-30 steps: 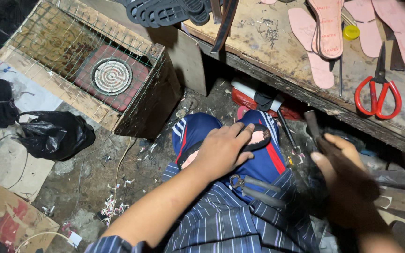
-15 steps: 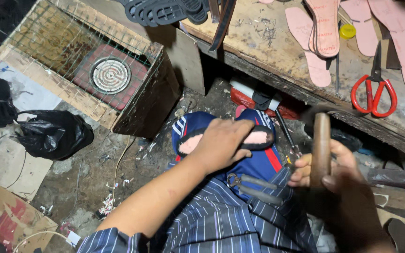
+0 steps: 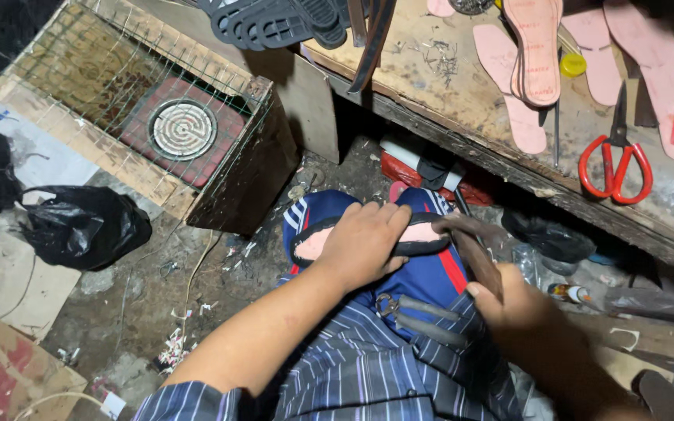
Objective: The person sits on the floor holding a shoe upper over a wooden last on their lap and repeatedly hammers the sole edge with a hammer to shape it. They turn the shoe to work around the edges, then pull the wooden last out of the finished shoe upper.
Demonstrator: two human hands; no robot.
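A: Where's the sole?
B: Centre frame, on the knee. The left hand (image 3: pixel 364 242) presses flat on the sole (image 3: pixel 399 238), gripping it; the right hand (image 3: pixel 509 300) is clenched round a hammer (image 3: pixel 473 249) whose head meets the sole's right end.
A: How far along?
B: Mid-hammering, I'd judge; more insoles (image 3: pixel 528 70) wait on the bench (image 3: pixel 431 86), upper right.

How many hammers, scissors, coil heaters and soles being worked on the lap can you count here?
Hammer, in the right hand: 1
Black-rimmed sole, under the left hand: 1
Red-handled scissors: 1
Coil heater: 1
Total: 4
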